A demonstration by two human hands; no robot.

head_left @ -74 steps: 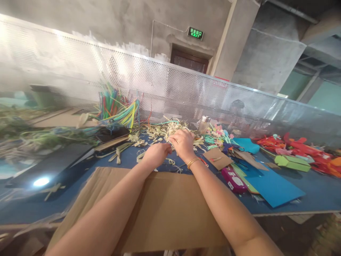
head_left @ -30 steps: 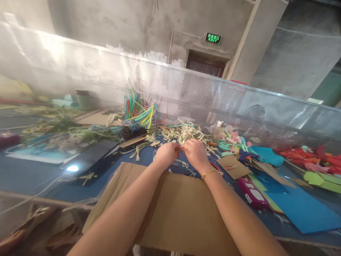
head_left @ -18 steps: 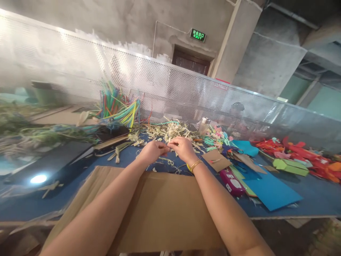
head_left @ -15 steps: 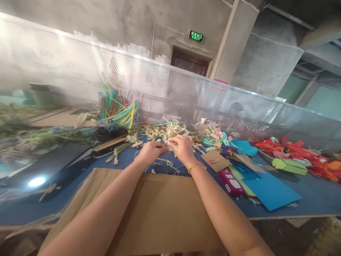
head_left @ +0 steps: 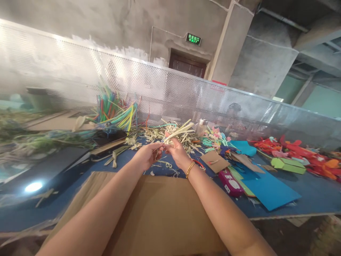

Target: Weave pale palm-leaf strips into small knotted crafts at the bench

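Note:
Both hands meet over the middle of the table, close together. My left hand is closed, its thumb and fingertips pinching the lower end of a bundle of pale yellow strips. My right hand is closed around the same end, a gold chain bracelet at its wrist. From the fingers the strips fan up and to the right. Behind them lies a heap of similar pale strips, which partly blends with the held ones. Just where the fingertips touch is too small to make out. A brown cardboard sheet lies under my forearms.
Colourful thin tubes stand at the back left, near a dark flat case. To the right are a purple box, blue sheets, a green folded paper piece and red paper shapes. A perforated metal screen stands behind the table.
A fan of pale strips now shows above my fingers. My right hand has turned and lowered slightly, and the left hand has come closer to it.

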